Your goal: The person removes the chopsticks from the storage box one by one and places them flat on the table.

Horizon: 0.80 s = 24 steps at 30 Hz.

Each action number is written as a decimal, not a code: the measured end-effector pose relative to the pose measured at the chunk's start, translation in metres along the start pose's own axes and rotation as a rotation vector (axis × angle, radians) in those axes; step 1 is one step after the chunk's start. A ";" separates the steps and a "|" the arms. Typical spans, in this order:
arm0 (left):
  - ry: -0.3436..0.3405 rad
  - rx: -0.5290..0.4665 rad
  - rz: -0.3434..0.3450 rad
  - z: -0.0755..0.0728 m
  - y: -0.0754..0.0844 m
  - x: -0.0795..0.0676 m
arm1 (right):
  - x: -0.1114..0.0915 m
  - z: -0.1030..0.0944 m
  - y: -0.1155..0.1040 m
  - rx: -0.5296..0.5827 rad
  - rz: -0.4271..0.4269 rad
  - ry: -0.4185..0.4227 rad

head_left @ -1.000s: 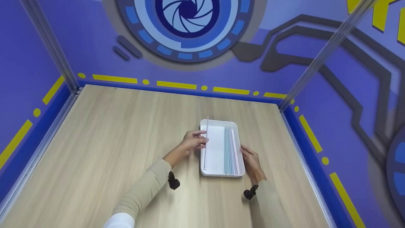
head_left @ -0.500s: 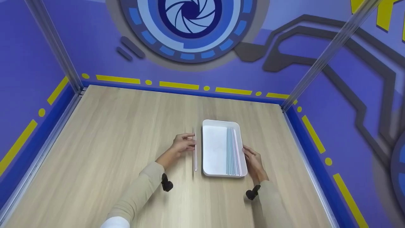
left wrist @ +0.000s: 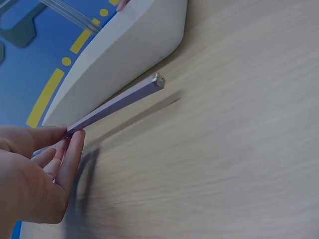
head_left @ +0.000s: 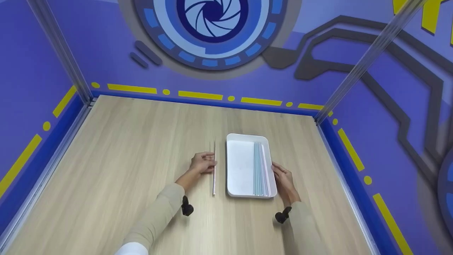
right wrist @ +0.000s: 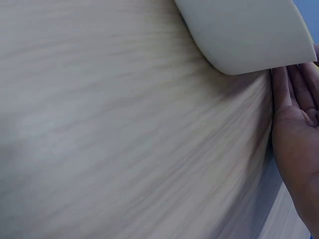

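Observation:
Beside a white rectangular tray (head_left: 241, 168), my left hand (head_left: 202, 163) pinches a long slim lilac stick (head_left: 214, 180) between thumb and fingertips. In the left wrist view the stick (left wrist: 119, 102) has flat faceted sides and a glittery, silvery end, and its shadow falls on the tabletop. Several pale blue-green sticks (head_left: 257, 170) and pink-lilac sticks (head_left: 266, 171) lie side by side along the tray's right wall. My right hand (head_left: 284, 179) rests on the tray's right side, and its extended fingers (right wrist: 301, 84) are partly hidden by the tray in the right wrist view.
The wood-grain table (head_left: 141, 141) is bounded by blue-purple printed panels (head_left: 106, 53) at the back and sides. Metal posts (head_left: 60, 49) stand at the corners. A small black camera mount (head_left: 186, 206) sits at each wrist.
My left hand has carried the lilac stick leftward out of the tray to just beside it, then slightly further left and nearer to me. My right hand has stayed on the tray's side.

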<state>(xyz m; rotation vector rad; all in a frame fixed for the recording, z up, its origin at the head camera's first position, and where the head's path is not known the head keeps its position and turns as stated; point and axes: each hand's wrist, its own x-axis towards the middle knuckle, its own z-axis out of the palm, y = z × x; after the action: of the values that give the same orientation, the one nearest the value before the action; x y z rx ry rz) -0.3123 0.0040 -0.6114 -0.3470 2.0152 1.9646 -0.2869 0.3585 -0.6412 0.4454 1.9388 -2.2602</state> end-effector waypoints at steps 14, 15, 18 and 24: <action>0.118 0.221 0.068 0.020 -0.005 0.007 | -0.001 0.002 -0.001 0.006 -0.025 -0.002; 0.126 0.245 0.076 0.021 -0.005 0.006 | -0.001 0.002 -0.001 0.004 -0.021 -0.004; 0.134 0.303 0.109 0.024 -0.004 0.005 | 0.000 0.002 -0.001 0.004 -0.015 -0.007; 0.135 0.381 0.176 0.027 -0.005 0.002 | 0.001 0.001 0.001 -0.005 -0.022 0.008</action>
<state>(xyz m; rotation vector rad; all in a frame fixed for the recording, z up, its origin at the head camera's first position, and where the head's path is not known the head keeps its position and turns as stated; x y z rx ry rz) -0.3114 0.0309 -0.6173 -0.2221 2.5223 1.6318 -0.2882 0.3570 -0.6424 0.4353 1.9623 -2.2703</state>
